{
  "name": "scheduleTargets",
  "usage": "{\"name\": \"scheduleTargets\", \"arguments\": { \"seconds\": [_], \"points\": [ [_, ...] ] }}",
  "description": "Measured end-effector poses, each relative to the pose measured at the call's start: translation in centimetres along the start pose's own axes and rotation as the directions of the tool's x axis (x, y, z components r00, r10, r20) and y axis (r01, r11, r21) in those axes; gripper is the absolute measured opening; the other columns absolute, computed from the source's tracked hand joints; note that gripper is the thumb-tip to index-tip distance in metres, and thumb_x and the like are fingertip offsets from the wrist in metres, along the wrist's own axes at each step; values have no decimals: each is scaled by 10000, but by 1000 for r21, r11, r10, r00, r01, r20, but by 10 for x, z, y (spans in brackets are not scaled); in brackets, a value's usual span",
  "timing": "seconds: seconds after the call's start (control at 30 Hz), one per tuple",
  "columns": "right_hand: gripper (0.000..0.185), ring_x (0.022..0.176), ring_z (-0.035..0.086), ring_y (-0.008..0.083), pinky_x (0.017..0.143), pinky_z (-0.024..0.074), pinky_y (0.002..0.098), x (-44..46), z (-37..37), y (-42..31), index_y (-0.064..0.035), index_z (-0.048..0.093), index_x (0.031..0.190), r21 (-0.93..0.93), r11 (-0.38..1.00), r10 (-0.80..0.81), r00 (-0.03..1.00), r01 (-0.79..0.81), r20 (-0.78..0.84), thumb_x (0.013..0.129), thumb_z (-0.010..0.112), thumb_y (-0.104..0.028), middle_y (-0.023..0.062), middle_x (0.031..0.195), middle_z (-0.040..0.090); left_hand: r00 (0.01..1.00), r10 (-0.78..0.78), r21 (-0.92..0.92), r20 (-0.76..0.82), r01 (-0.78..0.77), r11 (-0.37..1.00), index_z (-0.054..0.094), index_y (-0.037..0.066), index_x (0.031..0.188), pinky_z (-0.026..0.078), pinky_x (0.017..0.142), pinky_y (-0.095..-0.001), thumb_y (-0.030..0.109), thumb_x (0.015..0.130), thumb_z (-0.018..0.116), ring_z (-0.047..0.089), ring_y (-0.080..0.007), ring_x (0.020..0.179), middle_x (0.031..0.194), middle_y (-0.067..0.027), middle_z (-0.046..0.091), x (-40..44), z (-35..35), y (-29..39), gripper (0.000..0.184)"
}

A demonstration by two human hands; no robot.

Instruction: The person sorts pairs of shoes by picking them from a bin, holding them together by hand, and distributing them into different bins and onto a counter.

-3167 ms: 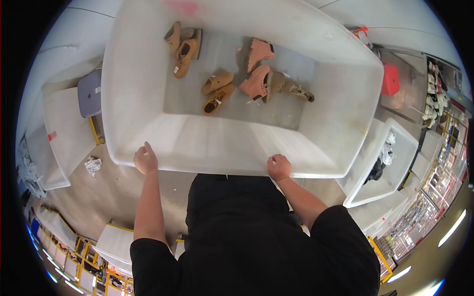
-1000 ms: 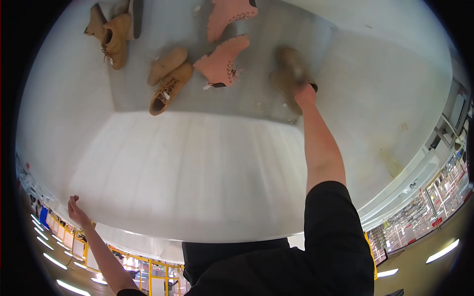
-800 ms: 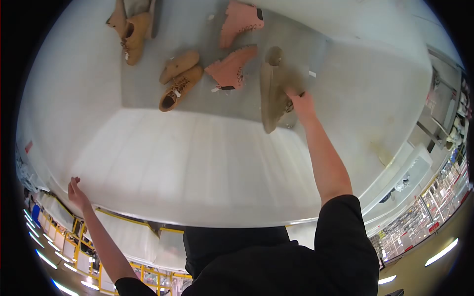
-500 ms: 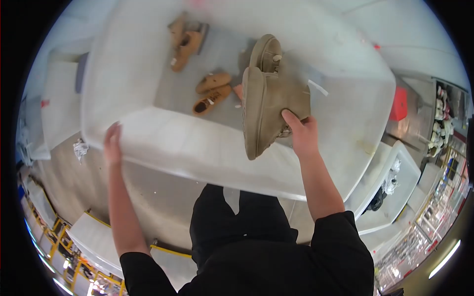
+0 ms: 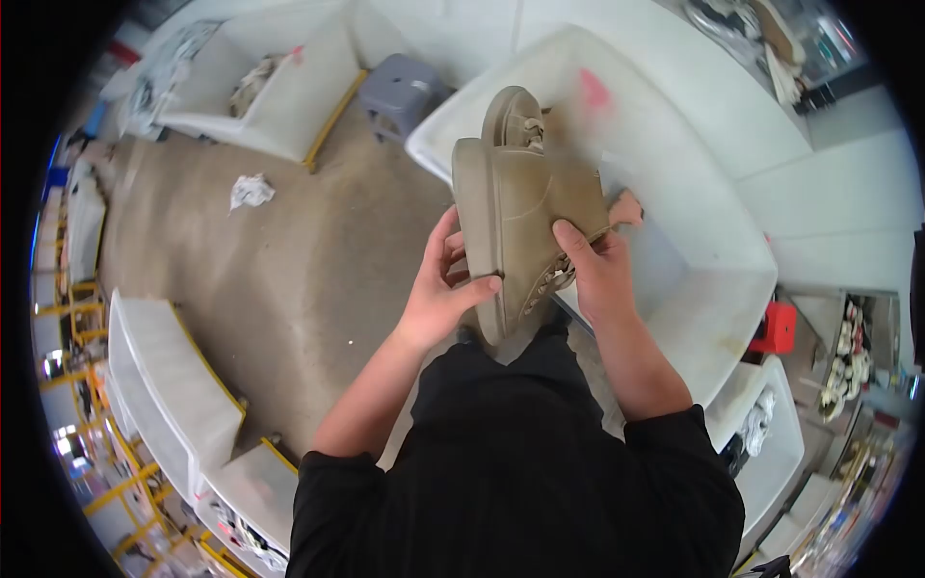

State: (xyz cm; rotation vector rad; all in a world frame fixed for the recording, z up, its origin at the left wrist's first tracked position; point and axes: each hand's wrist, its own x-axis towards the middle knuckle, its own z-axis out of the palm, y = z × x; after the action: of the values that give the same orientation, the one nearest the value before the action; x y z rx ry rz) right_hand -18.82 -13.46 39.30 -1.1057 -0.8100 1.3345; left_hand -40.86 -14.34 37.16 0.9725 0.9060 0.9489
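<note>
A pair of olive-brown lace-up shoes is held up before me. The nearer shoe (image 5: 525, 217) is turned on its side, with its thick sole to the left and its laces by my right hand. Behind its upper end shows the second shoe (image 5: 515, 118), partly hidden. My left hand (image 5: 438, 289) is closed around the sole, thumb on the sole's edge. My right hand (image 5: 602, 275) grips the upper beside the laces, thumb on top. Just beyond them is a large white tub (image 5: 718, 308); a pinkish piece (image 5: 626, 207) shows inside.
A grey stool (image 5: 400, 91) stands beyond the tub's left end. Crumpled white cloth (image 5: 252, 191) lies on the floor (image 5: 308, 241). Other white tubs stand at the upper left (image 5: 275, 130), lower left (image 5: 164, 376) and right (image 5: 785, 424). A red stool (image 5: 774, 329) is at the right.
My left hand has left the tub's rim and taken hold of the shoe's sole. My view has turned left, so the tub now lies to the right; my right hand keeps its grip.
</note>
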Motion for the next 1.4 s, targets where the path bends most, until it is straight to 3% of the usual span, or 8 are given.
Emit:
{"name": "scheduleTargets", "arguments": {
  "seconds": [0.37, 0.5, 0.6, 0.97, 1.1, 1.2, 1.37, 1.4],
  "points": [
    [317, 803, 548, 33, 724, 442, 219, -24, 104, 8, 5, 739, 1055, -168, 986, 61, 960, -15, 273, 1029, 644, -297, -43, 899, 678, 938, 145, -176, -315, -208, 962, 298, 50, 1583, 395, 1115, -414, 143, 832, 762, 494, -248, 1315, 1393, -103, 554, -119, -72, 30, 888],
    [275, 843, 587, 41, 770, 459, 213, -28, 122, -3, 2, 743, 1101, -153, 988, 76, 914, -16, 398, 1026, 639, -242, -14, 945, 704, 944, 84, -416, -318, -219, 883, 373, 26, 1522, 495, 1059, -451, 300, 914, 637, 570, -288, 1285, 1434, -175, 529, -149, -80, 36, 718],
    [224, 881, 619, 62, 813, 474, 219, -29, 128, -9, 13, 735, 1140, -193, 981, 71, 947, -9, 314, 985, 662, -132, 21, 990, 718, 998, -22, -848, -51, -32, 528, 477, 11, 1457, 527, 983, -522, 455, 924, 569, 614, -351, 1194, 1369, -194, 583, -164, -95, 30, 700],
    [220, 959, 617, 93, 855, 475, 233, 16, 22, -28, 16, 733, 1134, -259, 964, 131, 944, -51, 302, 925, 671, -6, 45, 1044, 709, 945, 325, -985, 43, -14, 173, 255, 60, 1573, 529, 912, -567, 574, 985, 533, 534, -361, 1246, 1356, -211, 512, -138, -53, 19, 828],
    [228, 962, 620, 99, 870, 474, 241, 27, -11, -37, 18, 733, 1147, -291, 956, 125, 941, -30, 315, 940, 648, -26, 41, 1045, 711, 958, 286, -944, 3, -92, 318, 324, 49, 1545, 529, 919, -561, 553, 971, 544, 566, -338, 1207, 1349, -199, 536, -108, -36, 4, 795],
    [245, 990, 632, 108, 875, 482, 259, 29, -14, -36, 27, 729, 1158, -398, 917, 130, 926, 24, 355, 965, 622, -80, 47, 1043, 715, 961, -17, -738, -278, -202, 644, 479, 34, 1447, 514, 1020, -492, 498, 922, 558, 609, -332, 1203, 1342, -185, 584, -102, -5, 0, 705],
    [263, 993, 652, 117, 867, 502, 292, 30, -19, 15, 39, 738, 1088, -455, 890, 182, 885, 38, 429, 987, 588, -151, 59, 1028, 731, 862, 31, -402, -505, -267, 876, 306, 33, 1569, 382, 1145, -408, 181, 949, 634, 466, -259, 1365, 1490, -160, 474, -72, 30, -45, 716],
    [261, 952, 657, 118, 845, 507, 299, 28, -16, 22, 38, 738, 1039, -331, 934, 273, 866, -134, 419, 981, 599, -175, 64, 987, 739, 856, 12, -399, -517, -253, 881, 274, 32, 1587, 343, 1167, -393, 136, 948, 633, 427, -256, 1398, 1499, -166, 468, -72, 36, -48, 740]
  ]
}}
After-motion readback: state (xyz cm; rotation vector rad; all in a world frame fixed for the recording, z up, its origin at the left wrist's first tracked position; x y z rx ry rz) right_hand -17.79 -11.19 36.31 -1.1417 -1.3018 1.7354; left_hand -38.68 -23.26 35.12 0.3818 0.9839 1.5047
